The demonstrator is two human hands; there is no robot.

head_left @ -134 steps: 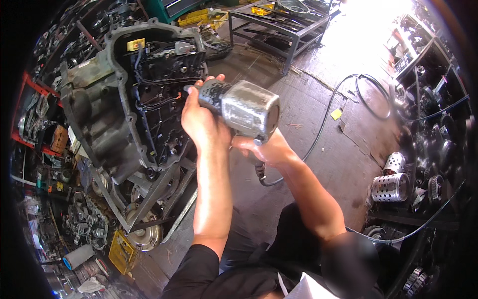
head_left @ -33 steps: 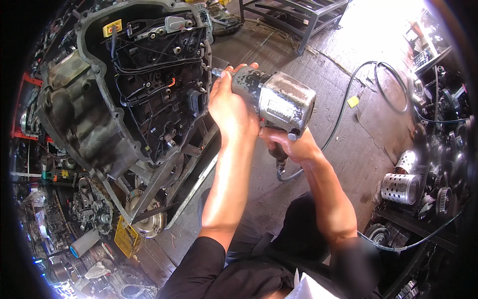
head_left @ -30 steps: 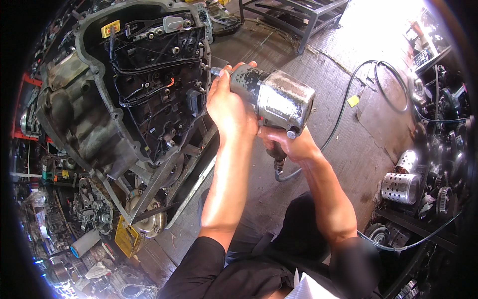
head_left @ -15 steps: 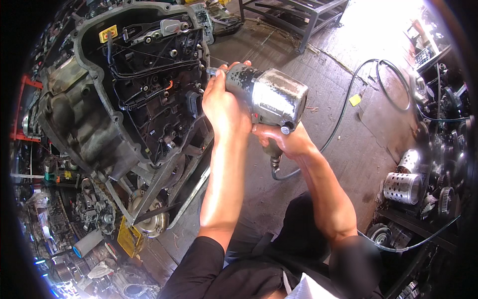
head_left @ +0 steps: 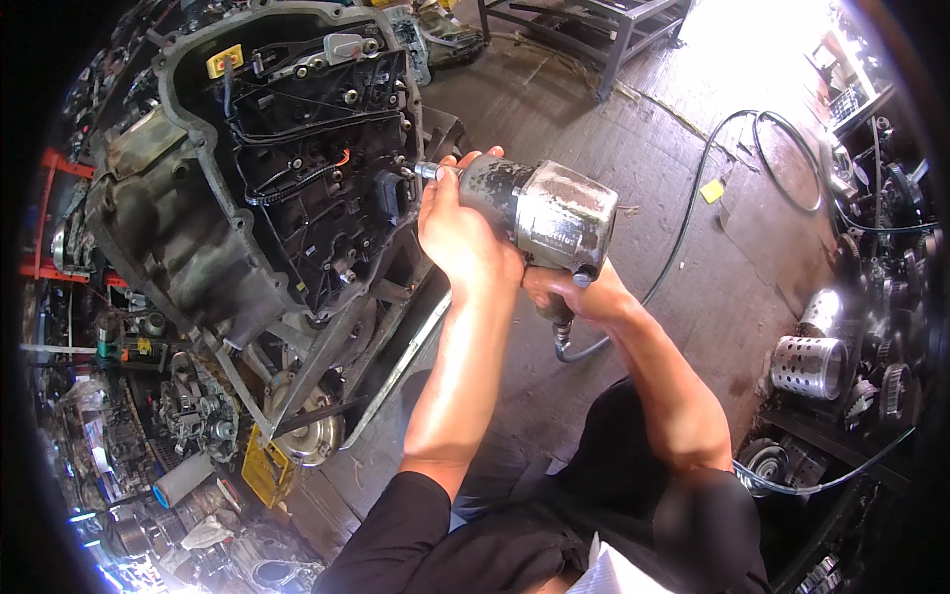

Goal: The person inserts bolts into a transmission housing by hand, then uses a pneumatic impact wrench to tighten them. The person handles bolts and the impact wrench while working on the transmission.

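A worn grey-and-black air impact wrench (head_left: 564, 213) is held level in both hands, its socket (head_left: 426, 170) pointing left. My left hand (head_left: 460, 230) is wrapped around its front barrel from beneath, fingertips showing over the top. My right hand (head_left: 584, 295) grips the handle below the motor body, its fingers partly hidden. The socket end is at the right rim of an open gearbox housing (head_left: 168, 223); whether it touches a bolt there I cannot tell. Inside the housing lies a dark valve body (head_left: 287, 148) with bolts, wiring and a yellow connector (head_left: 226, 61).
The housing rests on a metal stand (head_left: 327, 381). An air hose (head_left: 683, 238) runs from the wrench handle and loops over the floor (head_left: 534, 99). Perforated metal drums (head_left: 808, 367) and gears crowd the right side. A steel frame (head_left: 614, 40) stands at the back; parts are piled at left.
The impact wrench and both hands have moved down along the housing's right rim and slightly right. The whole view has shifted a little. The grip of both hands looks the same.
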